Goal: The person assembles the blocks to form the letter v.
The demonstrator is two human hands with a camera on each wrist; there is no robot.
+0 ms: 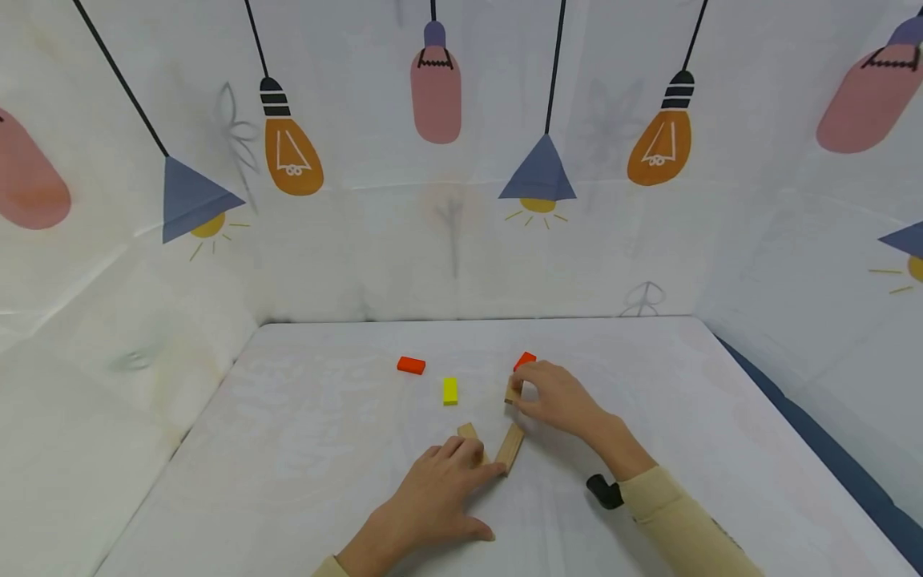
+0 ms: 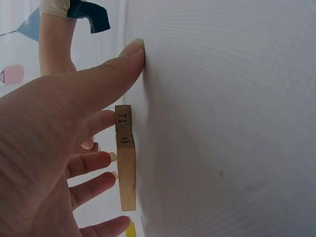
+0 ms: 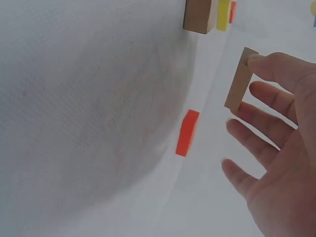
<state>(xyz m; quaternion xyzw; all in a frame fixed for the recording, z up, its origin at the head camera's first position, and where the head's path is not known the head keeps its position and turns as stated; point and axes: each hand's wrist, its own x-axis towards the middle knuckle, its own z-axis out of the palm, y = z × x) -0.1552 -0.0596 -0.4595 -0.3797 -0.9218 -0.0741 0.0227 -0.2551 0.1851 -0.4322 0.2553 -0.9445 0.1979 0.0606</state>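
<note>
Two wooden blocks lie on the table in a V, their near ends meeting: the right block (image 1: 512,445) and the left block (image 1: 467,431), partly hidden by my left hand (image 1: 441,490). The left wrist view shows the numbers 71 and 48 on their adjoining ends. My left fingertips touch these blocks with the fingers fairly straight, and the thumb is spread away. Beyond the V, my right hand (image 1: 561,399) pinches a third wooden block (image 3: 241,81) between thumb and fingers, raised above the table. A red block (image 3: 187,133) is just beyond that hand.
Farther back on the white table (image 1: 288,417) lie another red block (image 1: 411,365) and a yellow block (image 1: 450,391). A white sheet with printed lamps (image 1: 538,172) hangs behind the table and along its sides. A black device (image 1: 604,491) sits at the right wrist.
</note>
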